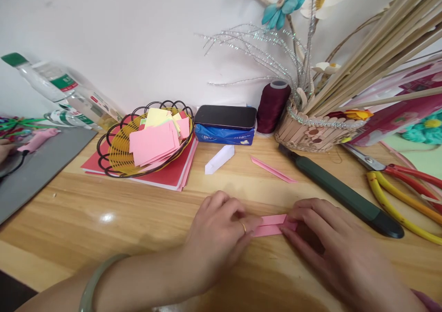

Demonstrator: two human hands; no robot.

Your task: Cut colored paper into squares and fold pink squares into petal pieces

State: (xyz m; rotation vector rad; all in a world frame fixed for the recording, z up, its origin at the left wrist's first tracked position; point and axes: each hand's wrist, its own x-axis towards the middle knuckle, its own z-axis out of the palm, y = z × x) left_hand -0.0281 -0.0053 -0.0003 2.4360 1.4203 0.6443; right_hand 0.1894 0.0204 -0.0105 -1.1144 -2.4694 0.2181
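Observation:
A small pink paper [271, 225], folded into a narrow strip with a seam along its middle, lies on the wooden table between my hands. My left hand [224, 231] is closed on its left end, fingers curled over it. At the other end, my right hand [328, 240] pinches the corner between thumb and fingers, where a small fold shows. Just beyond my hands lie a folded white paper piece [220, 160] and a thin folded pink paper strip [272, 169].
Behind stand a basket [113, 153] of coloured paper on red sheets, a phone [226, 116] on a blue tissue pack [224, 134], and a thread spool [273, 108]. A dark green tool [338, 190], scissors [376, 165] and yellow-handled pliers [397, 210] lie right. Another person's hand [4, 150] shows far left.

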